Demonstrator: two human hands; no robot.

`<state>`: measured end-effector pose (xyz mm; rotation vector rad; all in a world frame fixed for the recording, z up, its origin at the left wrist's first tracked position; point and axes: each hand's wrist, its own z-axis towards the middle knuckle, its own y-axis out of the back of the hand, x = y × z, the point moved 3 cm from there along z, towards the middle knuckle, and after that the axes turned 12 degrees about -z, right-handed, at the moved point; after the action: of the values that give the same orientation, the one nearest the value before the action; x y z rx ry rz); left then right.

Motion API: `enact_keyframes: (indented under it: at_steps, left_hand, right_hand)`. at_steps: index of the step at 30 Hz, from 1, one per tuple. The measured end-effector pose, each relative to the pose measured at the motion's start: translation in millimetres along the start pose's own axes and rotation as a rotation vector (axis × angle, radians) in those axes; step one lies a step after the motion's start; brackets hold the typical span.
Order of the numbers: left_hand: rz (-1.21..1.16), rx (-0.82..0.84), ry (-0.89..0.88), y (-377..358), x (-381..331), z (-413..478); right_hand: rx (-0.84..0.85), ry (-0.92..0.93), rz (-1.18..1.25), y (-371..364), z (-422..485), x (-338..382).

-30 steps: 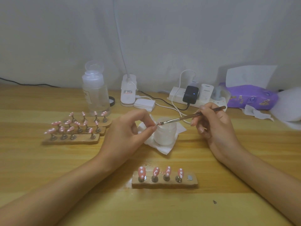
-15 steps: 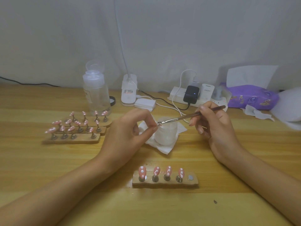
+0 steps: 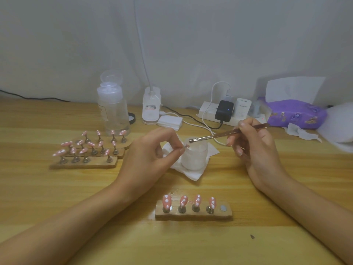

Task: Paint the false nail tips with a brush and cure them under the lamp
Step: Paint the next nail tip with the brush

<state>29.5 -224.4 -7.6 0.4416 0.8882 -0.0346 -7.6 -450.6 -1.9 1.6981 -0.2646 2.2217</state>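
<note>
My left hand (image 3: 152, 153) pinches a small pink nail tip (image 3: 186, 146) between thumb and forefinger, above a frosted white jar (image 3: 194, 157) that sits on a tissue. My right hand (image 3: 252, 148) holds a thin brush (image 3: 219, 135) like a pen, its bristle end right at the nail tip. Close to me, a wooden holder (image 3: 193, 214) carries several pink tips with white dots and has one bare magnet at its right end. The lamp (image 3: 150, 106) stands at the back with its white neck rising out of view.
Three wooden holders (image 3: 86, 163) with several pink tips stand at the left. Behind them is a clear pump bottle (image 3: 112, 109). A power strip (image 3: 225, 111) with chargers and cables, a stack of pads (image 3: 169, 122) and a purple tissue pack (image 3: 294, 113) line the back.
The brush tip has shifted slightly over the nail tip, and my left hand turned the tip a little. Both hands stay above the jar.
</note>
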Motion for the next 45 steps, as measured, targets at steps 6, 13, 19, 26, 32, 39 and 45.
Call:
enact_keyframes:
  at_steps: [6, 13, 19, 26, 32, 39, 45]
  left_hand:
    - [-0.020, 0.001, 0.003, -0.2, 0.2, -0.3]
    - [-0.017, -0.001, -0.005, 0.0, -0.8, -0.4]
    - [-0.009, -0.004, -0.003, -0.2, 0.3, 0.0]
    - [0.000, 0.002, 0.001, 0.8, 0.6, 0.1]
    - [-0.001, 0.005, 0.000, 0.7, -0.9, 0.9]
    - [-0.028, 0.006, 0.020, 0.5, 0.8, 0.4]
    - [-0.134, -0.016, 0.069, 4.2, 1.2, 2.4]
  right_hand:
    - [0.032, 0.018, -0.034, -1.7, 0.4, -0.9]
    - [-0.015, 0.015, -0.044, 0.5, 0.0, 1.5]
    - [-0.098, 0.021, -0.010, 18.5, 6.4, 7.1]
    - [-0.113, 0.058, 0.118, 29.8, 12.5, 12.5]
    - [0.148, 0.478, -0.163, 17.2, -2.6, 32.2]
    - [0.061, 0.449, -0.141, 24.9, 0.6, 32.9]
    - [-0.050, 0.319, -0.005, 32.6, 8.9, 21.1]
